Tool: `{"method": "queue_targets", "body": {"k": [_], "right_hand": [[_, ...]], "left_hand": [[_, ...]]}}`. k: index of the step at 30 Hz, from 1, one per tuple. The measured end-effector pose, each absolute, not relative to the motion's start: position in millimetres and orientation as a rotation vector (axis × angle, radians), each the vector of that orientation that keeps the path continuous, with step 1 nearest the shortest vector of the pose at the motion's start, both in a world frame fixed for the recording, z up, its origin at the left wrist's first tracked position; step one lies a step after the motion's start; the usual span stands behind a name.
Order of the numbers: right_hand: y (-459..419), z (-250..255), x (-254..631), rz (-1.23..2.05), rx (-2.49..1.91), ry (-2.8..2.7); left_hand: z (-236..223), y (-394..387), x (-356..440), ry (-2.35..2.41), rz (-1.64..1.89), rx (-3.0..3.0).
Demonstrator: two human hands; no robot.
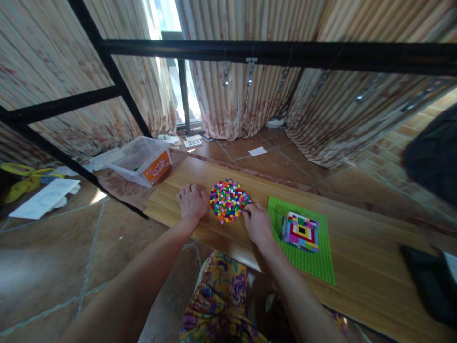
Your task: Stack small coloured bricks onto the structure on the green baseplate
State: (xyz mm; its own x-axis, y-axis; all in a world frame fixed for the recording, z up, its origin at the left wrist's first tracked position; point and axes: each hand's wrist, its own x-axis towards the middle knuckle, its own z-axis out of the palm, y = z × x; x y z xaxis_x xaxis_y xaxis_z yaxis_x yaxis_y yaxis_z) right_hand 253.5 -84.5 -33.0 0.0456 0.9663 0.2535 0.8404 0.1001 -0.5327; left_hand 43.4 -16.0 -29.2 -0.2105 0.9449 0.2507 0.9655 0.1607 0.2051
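A round pile of small coloured bricks [228, 199] lies on a wooden board [357, 247]. My left hand [192, 202] rests knuckles up on the board just left of the pile, its fingers curled under. At the pile's right edge my right hand [256, 221] pinches its fingers together among the bricks; what they hold is too small to name. Right of that hand lies a green baseplate [317, 262] with a square multicoloured brick build [300, 231] on it.
A clear plastic box with an orange label [143, 164] stands on the floor beyond the board's left end. Black metal bars [250, 51] cross overhead. Papers [44, 199] lie on the tiled floor at left. A dark object [428, 281] sits on the board's right end.
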Motion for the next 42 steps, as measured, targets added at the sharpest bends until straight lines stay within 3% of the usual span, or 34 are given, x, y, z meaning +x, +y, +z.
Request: {"method": "queue_targets", "body": {"k": [10,18,26,42], "right_hand": [[-143,-9,267,0.527,-1.691,-1.517],[-186,4,337,0.565,-1.658,-0.966],[-171,-14,400,0.527,-1.591,-0.656],[-156,-31,406,0.603,-1.523,-0.565]], "left_hand": [[-30,-13,43,-2.334,-0.469,-1.903],[-32,-10,41,-2.306,-0.465,-1.897],[-29,-9,42,-2.316,-0.429,-1.894],[-28,-9,43,-2.319,-0.443,-1.894]]}}
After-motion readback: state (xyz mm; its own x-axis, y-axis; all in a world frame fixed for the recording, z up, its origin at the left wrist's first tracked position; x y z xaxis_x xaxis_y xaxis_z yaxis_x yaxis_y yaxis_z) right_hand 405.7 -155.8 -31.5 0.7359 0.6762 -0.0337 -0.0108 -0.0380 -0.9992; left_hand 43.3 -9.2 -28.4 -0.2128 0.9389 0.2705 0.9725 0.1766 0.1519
